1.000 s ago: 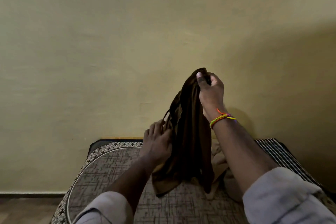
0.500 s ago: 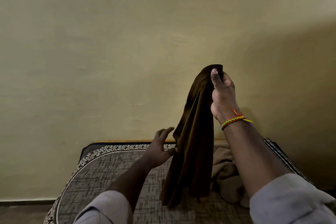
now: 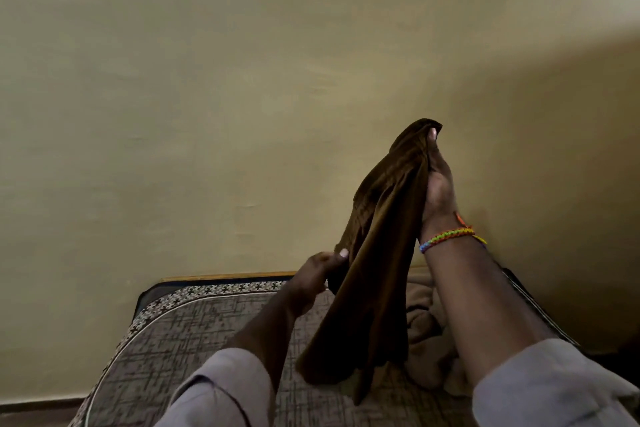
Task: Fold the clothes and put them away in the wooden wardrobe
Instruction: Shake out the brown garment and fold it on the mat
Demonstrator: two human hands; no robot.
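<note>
A dark brown garment (image 3: 377,253) hangs in the air above the bed. My right hand (image 3: 438,184), with a coloured braided band at the wrist, pinches its top end high up. Lower and to the left, my left hand (image 3: 317,276) grips the garment's left edge. The cloth's bottom trails down to just above the patterned mattress (image 3: 194,333). A crumpled beige garment (image 3: 429,329) lies on the mattress behind and under my right forearm, partly hidden. The wooden wardrobe is out of view.
A plain yellowish wall (image 3: 207,97) fills the view behind the bed. The mattress has a black and white patterned border (image 3: 145,319) and a wooden frame edge (image 3: 225,277) at the wall. Floor (image 3: 31,416) shows at the lower left.
My right hand has lifted the brown garment higher and to the right. My left hand has closed on the cloth's left edge, where its fingers were spread half a second ago.
</note>
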